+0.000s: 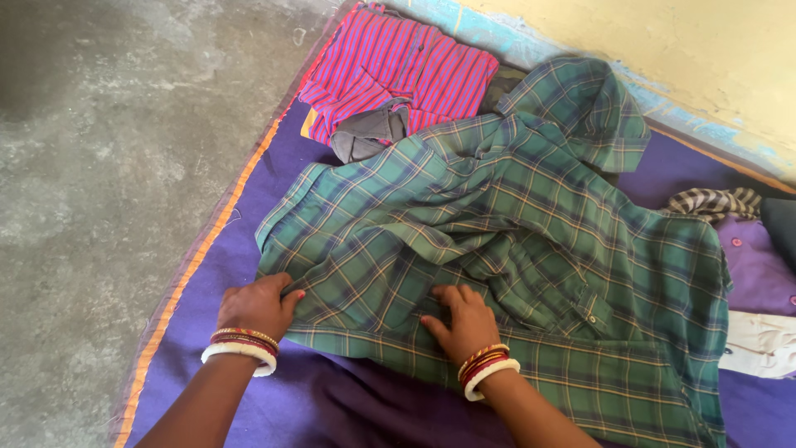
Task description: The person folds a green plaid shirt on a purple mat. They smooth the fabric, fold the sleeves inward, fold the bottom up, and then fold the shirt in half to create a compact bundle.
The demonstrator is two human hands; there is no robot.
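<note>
**A:** Start with the biggest thing. What lies under the hands?

**B:** A purple mat point(274, 398) with an orange border, spread on a grey concrete floor point(99, 166). On it, directly ahead of both hands, is a green plaid shirt point(514, 224), spread out but rumpled. Its long axis runs diagonally, from the hem near the wrists up and away to the collar at the far right. One sleeve juts out beyond the collar end, towards the wall point(663, 58).

**A:** And the hands themselves?

**B:** The left hand point(259, 305) has its fingers curled closed on the shirt's near-left edge, pinching the cloth. The right hand point(464, 322) lies flat on the fabric, fingers spread, pressing down and gripping nothing.

**A:** How would you handle it well from here?

**B:** I'd judge the flat hand should keep the middle pinned while the gripping hand draws the edge taut, so the ridges ahead of the right hand's fingers lie smooth. Pulling along the plaid lines would keep it square.

**A:** Anything smaller about?

**B:** Well beyond the left hand, a red-and-purple striped garment point(398, 66) lies folded, with a grey cloth point(369, 133) on its near edge. Far to the right of the right hand sit a checked cloth point(713, 202), a purple garment point(759, 265) and a white one point(763, 344).
</note>
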